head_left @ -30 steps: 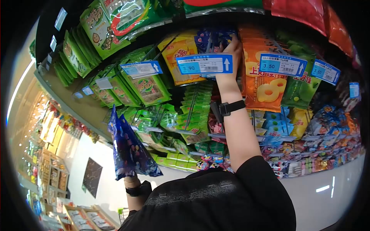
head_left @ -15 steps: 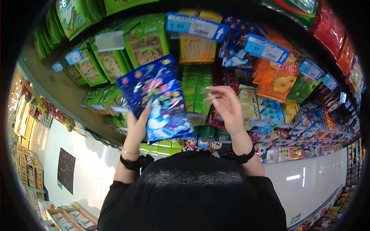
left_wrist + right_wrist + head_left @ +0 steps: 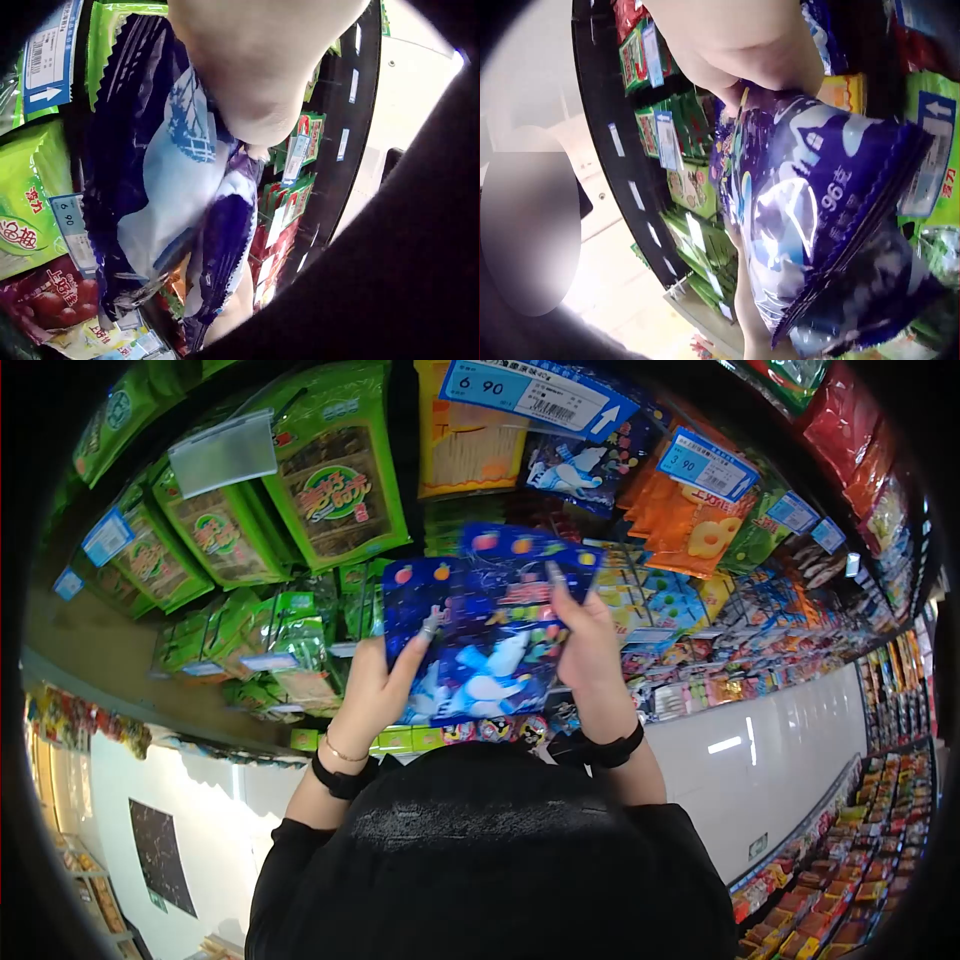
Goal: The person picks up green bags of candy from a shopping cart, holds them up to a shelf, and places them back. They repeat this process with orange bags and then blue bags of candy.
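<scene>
My left hand (image 3: 372, 685) holds a blue snack bag (image 3: 405, 595) by its side, thumb on the front. A second, matching bag (image 3: 500, 665), printed with a white bear and small fruits, is gripped by my right hand (image 3: 592, 650) at its right side. It overlaps the left one in the head view, in front of my chest. Seen from the left wrist, the left hand (image 3: 262, 60) presses its bag (image 3: 169, 187) near the top of the picture. From the right wrist, the right hand (image 3: 735, 37) grips its shiny bag (image 3: 795, 187), marked 96克.
Packed hanging racks face me: green packets (image 3: 335, 480) at left, a yellow packet (image 3: 470, 450), more blue bags (image 3: 580, 470) and orange packets (image 3: 690, 525). Blue-edged price tags (image 3: 535, 398) stick out in front. Pale floor (image 3: 770, 740) stretches to the right.
My right hand first reached into the blue bags on the rack, then drew back with loose fingers; it now grips a bag. The left bag rose to chest height, and both bags came together.
</scene>
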Demonstrator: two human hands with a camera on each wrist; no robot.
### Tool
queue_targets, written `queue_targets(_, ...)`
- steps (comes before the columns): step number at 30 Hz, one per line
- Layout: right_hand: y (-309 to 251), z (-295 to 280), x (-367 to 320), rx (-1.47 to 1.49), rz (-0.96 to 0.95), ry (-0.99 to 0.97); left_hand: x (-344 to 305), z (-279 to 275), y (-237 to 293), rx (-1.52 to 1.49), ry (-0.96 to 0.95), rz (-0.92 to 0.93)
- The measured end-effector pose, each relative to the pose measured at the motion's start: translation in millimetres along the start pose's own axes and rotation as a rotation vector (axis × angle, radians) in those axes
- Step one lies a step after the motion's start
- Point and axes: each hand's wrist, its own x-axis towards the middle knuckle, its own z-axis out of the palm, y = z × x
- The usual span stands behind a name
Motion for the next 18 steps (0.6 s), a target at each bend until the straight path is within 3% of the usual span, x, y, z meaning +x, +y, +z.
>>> queue_targets(2, -21, 0, 6, 0.052, -0.149, 0.096, -4, -7, -11, -0.061, 0.086, -0.017)
queue_targets(4, -47, -28, 17, -0.122, -0.244, 0.193, -11, -12, -22, -0.174, 0.190, -0.059)
queue_targets(5, -57, -33, 21, -0.046, -0.287, 0.134, -15, -18, -32, -0.220, 0.224, -0.074)
queue_targets(10, -88, -45, 38, -0.333, -0.508, 0.204, -42, -46, -57, -0.172, 0.170, -0.161)
queue_targets(18, -103, -29, 47, -0.393, -0.547, 0.136, -67, -52, -93, -0.237, 0.058, -0.178)
